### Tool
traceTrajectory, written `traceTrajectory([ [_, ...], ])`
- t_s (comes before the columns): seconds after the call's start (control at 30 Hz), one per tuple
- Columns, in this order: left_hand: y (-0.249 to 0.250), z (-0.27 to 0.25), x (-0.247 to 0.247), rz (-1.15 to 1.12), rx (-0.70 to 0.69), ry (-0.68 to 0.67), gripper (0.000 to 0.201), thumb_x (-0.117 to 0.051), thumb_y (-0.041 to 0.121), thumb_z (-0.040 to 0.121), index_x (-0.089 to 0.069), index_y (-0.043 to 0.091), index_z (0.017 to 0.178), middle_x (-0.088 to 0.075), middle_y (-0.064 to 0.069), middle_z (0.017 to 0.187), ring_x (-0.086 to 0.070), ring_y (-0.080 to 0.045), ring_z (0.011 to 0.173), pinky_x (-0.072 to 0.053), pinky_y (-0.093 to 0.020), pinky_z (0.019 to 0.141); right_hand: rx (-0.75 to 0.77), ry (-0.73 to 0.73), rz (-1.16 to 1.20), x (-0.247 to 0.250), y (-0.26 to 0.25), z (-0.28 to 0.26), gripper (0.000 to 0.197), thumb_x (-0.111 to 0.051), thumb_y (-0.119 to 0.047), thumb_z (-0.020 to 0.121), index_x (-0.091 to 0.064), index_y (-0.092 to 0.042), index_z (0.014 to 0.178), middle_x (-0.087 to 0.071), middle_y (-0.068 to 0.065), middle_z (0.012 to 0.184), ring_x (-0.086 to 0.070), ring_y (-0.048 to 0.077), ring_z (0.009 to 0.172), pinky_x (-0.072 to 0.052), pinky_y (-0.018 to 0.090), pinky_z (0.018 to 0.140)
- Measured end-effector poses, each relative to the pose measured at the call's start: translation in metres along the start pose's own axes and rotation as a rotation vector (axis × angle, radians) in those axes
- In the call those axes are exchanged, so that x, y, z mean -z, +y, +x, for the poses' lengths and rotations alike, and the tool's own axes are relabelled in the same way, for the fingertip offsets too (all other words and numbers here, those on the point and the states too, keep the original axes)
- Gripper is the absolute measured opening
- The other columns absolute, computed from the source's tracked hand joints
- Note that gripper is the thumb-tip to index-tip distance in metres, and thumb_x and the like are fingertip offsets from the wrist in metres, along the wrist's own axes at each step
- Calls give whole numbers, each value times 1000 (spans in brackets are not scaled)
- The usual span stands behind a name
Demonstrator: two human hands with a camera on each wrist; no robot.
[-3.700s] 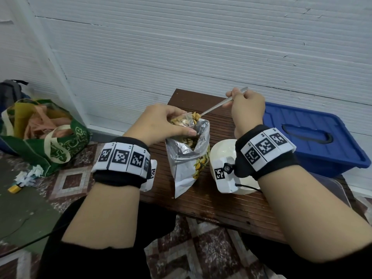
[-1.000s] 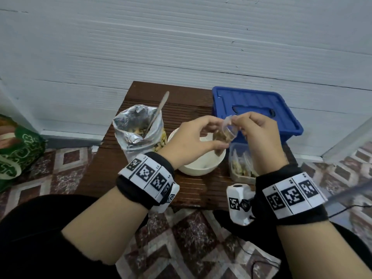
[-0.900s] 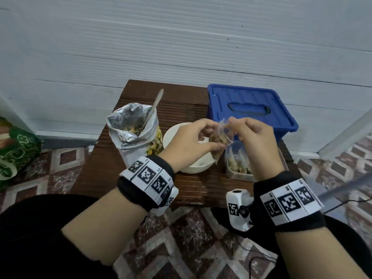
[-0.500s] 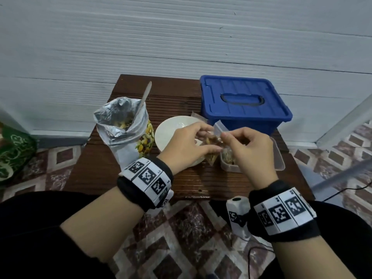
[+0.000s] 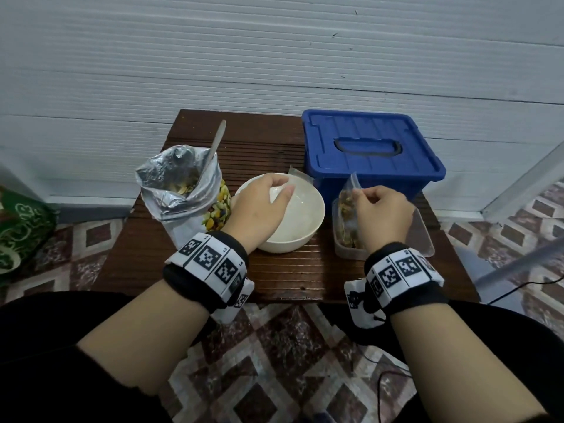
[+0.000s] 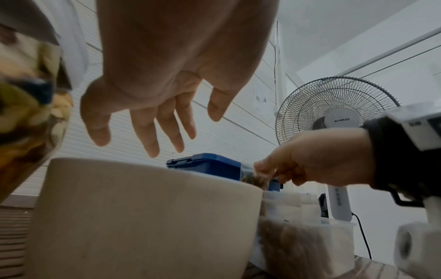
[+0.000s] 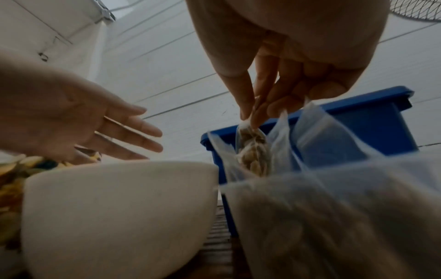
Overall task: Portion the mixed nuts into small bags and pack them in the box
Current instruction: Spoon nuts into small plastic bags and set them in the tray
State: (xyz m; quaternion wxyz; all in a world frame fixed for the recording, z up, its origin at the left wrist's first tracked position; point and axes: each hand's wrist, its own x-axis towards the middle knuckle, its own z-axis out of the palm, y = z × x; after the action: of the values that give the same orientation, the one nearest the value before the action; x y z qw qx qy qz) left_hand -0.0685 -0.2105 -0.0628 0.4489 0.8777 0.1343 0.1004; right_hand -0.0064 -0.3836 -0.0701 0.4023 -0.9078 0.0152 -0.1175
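Note:
My right hand point(image 5: 370, 206) point(image 7: 253, 115) pinches a small clear bag of nuts point(image 5: 348, 206) point(image 7: 253, 151) by its top and holds it over the clear plastic box point(image 5: 424, 236) point(image 7: 334, 207), where other filled bags stand. My left hand point(image 5: 265, 206) point(image 6: 152, 120) hovers, fingers straight and holding nothing, above the white bowl point(image 5: 308, 218) point(image 6: 143, 217). The foil bag of mixed nuts point(image 5: 183, 193) stands open at the left with a spoon point(image 5: 215, 145) sticking out of it.
A blue lidded bin point(image 5: 366, 151) stands at the back right of the small brown table point(image 5: 274, 276). An empty clear bag point(image 5: 299, 174) lies behind the bowl. A standing fan point(image 6: 336, 117) is off to the right. A green bag point(image 5: 21, 227) lies on the tiled floor.
The left hand let go of the small bag and moved left over the bowl. The right hand carried the bag right and down to the clear box.

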Motion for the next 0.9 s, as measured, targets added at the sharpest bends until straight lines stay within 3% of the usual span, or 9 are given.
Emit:
traceTrajectory([
  [0.13,-2,1,4,-48,60,35,32,-41,38,100,-58,22,122,-58,8,125,-49,-10,121,-35,-32,107,-40,-76,-74,-8,7,-5,21,-59,-31,90,-74,-17,91,-72,6,91,-62,27,95,-47,45,93],
  [0.47,0,0,6,-49,103,24,34,-39,41,100,-56,23,123,-57,8,125,-49,-12,121,-35,-36,108,8,-57,-68,-9,8,-5,16,-60,-31,89,-72,-22,85,-71,-1,86,-61,24,94,-42,46,95],
  [0.57,0,0,7,-86,111,3,33,-39,39,101,-56,21,123,-57,7,125,-49,-10,118,-36,-28,100,126,-60,-51,-10,-3,-11,15,-60,-35,89,-72,-26,86,-70,-5,85,-58,22,97,-40,42,95],
  [0.7,-1,0,9,-116,115,1,34,-37,37,102,-56,18,123,-59,5,118,-51,-10,109,-37,-26,91,328,-234,-208,-19,-21,-25,24,-60,-42,89,-70,-29,107,-69,-11,99,-48,19,107,-27,34,92],
  [0.8,0,0,11,-118,110,7,37,-32,39,103,-57,17,120,-56,7,106,-49,-7,97,-33,-24,81,368,-365,-339,-31,-24,-32,38,-61,-47,87,-62,-30,121,-65,-9,115,-42,20,116,-25,34,97],
  [0.9,-2,1,12,-117,102,12,35,-29,42,102,-55,21,107,-53,8,100,-46,-2,86,-33,-17,69,385,-368,-402,-40,-26,-32,45,-61,-44,88,-56,-27,129,-59,-3,128,-41,22,119,-27,36,99],
])
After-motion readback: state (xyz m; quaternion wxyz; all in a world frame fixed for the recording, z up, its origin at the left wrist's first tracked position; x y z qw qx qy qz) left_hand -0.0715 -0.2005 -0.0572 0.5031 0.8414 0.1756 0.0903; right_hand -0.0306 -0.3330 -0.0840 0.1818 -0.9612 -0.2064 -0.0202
